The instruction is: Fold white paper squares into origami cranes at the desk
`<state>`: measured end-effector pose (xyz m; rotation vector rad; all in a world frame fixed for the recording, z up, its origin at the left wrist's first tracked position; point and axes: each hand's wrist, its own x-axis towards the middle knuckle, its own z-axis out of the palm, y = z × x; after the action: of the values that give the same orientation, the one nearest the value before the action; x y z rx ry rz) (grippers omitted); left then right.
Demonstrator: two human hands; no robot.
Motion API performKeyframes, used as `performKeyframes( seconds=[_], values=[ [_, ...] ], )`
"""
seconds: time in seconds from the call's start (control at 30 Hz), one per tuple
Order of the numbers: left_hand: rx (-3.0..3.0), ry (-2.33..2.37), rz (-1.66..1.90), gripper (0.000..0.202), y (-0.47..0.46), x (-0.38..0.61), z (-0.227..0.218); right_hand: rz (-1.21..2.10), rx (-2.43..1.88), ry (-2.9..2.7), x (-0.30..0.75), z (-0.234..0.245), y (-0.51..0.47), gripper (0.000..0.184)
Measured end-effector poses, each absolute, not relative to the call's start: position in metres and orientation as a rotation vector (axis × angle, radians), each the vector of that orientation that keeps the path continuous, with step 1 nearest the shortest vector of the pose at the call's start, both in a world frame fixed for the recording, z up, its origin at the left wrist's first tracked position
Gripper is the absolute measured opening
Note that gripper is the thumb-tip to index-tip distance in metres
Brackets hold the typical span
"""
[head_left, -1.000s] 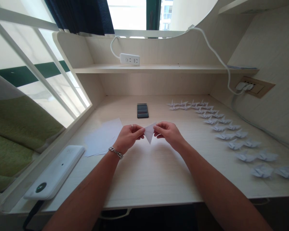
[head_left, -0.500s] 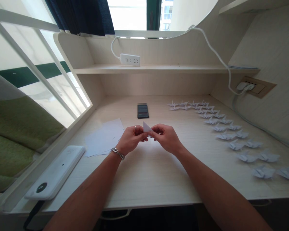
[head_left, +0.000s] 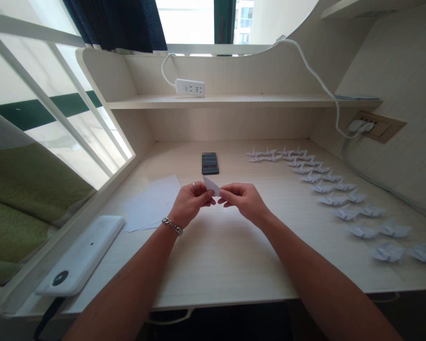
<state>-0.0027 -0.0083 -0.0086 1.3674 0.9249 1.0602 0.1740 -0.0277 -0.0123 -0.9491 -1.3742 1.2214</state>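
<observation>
Both hands meet above the middle of the pale wooden desk (head_left: pixel 220 255), pinching one small folded white paper (head_left: pixel 211 184). My left hand (head_left: pixel 190 202), with a ring and a chain bracelet, grips the paper's left side. My right hand (head_left: pixel 243 201) pinches its right side. Only a small pointed corner of the paper shows above the fingers; the rest is hidden between them.
Loose white sheets (head_left: pixel 152 202) lie left of my hands. A dark phone (head_left: pixel 210 163) lies behind them. Several folded paper cranes (head_left: pixel 326 188) run in two rows along the right. A white power bank (head_left: pixel 81 255) sits front left, a power strip (head_left: pixel 190 88) on the shelf.
The triangle that hung point-down between my hands has been folded smaller and turned up. My hands have closed in on each other; only a tip shows now.
</observation>
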Motion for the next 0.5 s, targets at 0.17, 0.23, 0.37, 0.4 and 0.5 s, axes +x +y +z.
performKeyframes(
  seconds=[0.17, 0.23, 0.37, 0.4, 0.5],
  values=[
    [1.315, 0.849, 1.088, 0.025, -0.0050, -0.0045, -0.0115, 1.459, -0.849, -1.167, 0.1747, -0.0130, -0.0246, 0.027],
    [1.333, 0.863, 1.101, 0.027, -0.0055, -0.0032, -0.0112, 1.444, -0.850, -1.163, 0.1738, -0.0136, -0.0247, 0.027],
    [1.326, 0.920, 1.179, 0.039, -0.0078, 0.0004, -0.0087, 1.359, -0.875, -1.199, 0.1714, -0.0161, -0.0246, 0.028],
    [1.307, 0.920, 1.209, 0.044, -0.0082, 0.0010, -0.0081, 1.331, -0.883, -1.210, 0.1710, -0.0170, -0.0243, 0.029],
    [1.269, 0.913, 1.266, 0.050, -0.0092, 0.0021, -0.0067, 1.239, -0.917, -1.229, 0.1702, -0.0198, -0.0228, 0.029]
  ],
)
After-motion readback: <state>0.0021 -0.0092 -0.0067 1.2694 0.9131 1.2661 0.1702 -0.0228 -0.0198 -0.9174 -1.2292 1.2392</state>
